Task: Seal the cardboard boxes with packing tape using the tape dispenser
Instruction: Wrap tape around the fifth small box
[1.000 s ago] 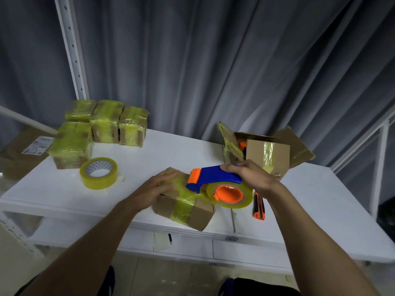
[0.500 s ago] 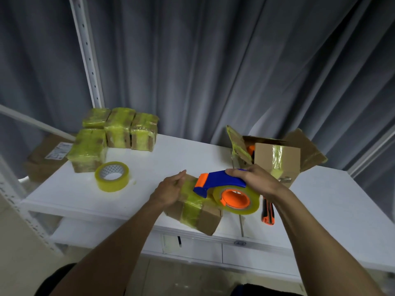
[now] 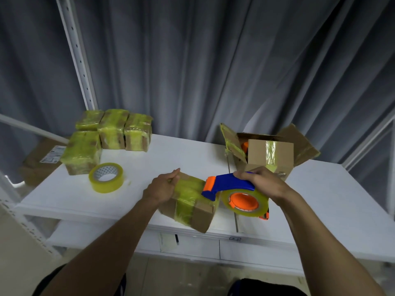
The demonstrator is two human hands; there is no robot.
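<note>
A small cardboard box (image 3: 198, 212) with yellowish tape across its top lies at the front edge of the white table (image 3: 175, 154). My left hand (image 3: 163, 185) rests on the box's left end with straight fingers. My right hand (image 3: 261, 181) grips the blue handle of the tape dispenser (image 3: 233, 189), whose orange nose sits on the box's taped top. Its yellowish tape roll with an orange hub (image 3: 244, 201) hangs at the box's right side.
Several boxes wrapped in yellowish tape (image 3: 106, 137) stand at the back left, with a loose tape roll (image 3: 106, 177) in front of them. An open cardboard box (image 3: 269, 154) stands behind my right hand. An orange cutter (image 3: 265, 216) peeks out under the dispenser.
My head moved, so the scene shifted in view. The left hand slid a little toward the box's left end. The dispenser stays on the box top.
</note>
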